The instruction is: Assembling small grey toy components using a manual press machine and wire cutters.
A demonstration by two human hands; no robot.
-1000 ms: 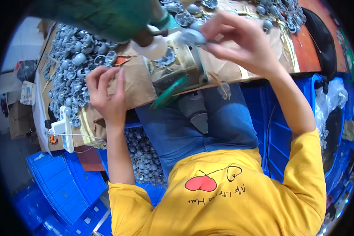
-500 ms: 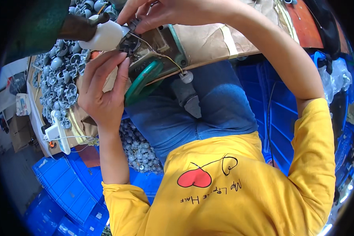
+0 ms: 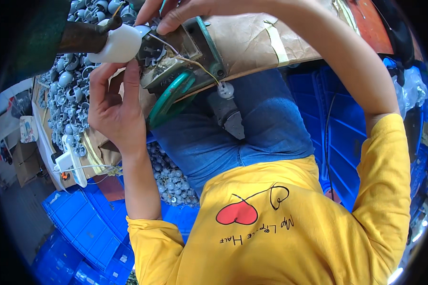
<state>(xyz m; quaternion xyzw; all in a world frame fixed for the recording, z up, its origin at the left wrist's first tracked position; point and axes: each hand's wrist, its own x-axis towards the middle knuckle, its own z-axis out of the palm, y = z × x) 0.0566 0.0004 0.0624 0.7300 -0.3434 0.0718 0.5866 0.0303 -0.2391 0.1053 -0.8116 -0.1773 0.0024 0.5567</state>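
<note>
A white rounded cover [image 3: 122,43] sits on the end of the dark metal shaft of a machine. Just below it is my left hand [image 3: 116,107], thumb and forefinger brought close together at its lower edge; the fingertips are partly hidden. At the top edge my right hand [image 3: 176,18], partly cut off, has its thumb and fingers closed at a small grey plastic part [image 3: 153,23]. Next to that part shows a pale grey dome [image 3: 142,31]. From there a thin wire [image 3: 189,61] runs over the machine base to a white round piece [image 3: 226,90] hanging at the table's edge.
A green handwheel [image 3: 171,97] stands at the table's front edge. Many grey plastic parts [image 3: 70,97] are heaped at the left, and more fill a container [image 3: 172,183] below. A white power strip [image 3: 72,159] lies at the table's left. Brown paper [image 3: 245,40] covers the right side.
My left hand has shifted slightly left, its fingertips now under the white cover. My right hand has moved a little up and left. The round piece on the wire has turned slightly.
</note>
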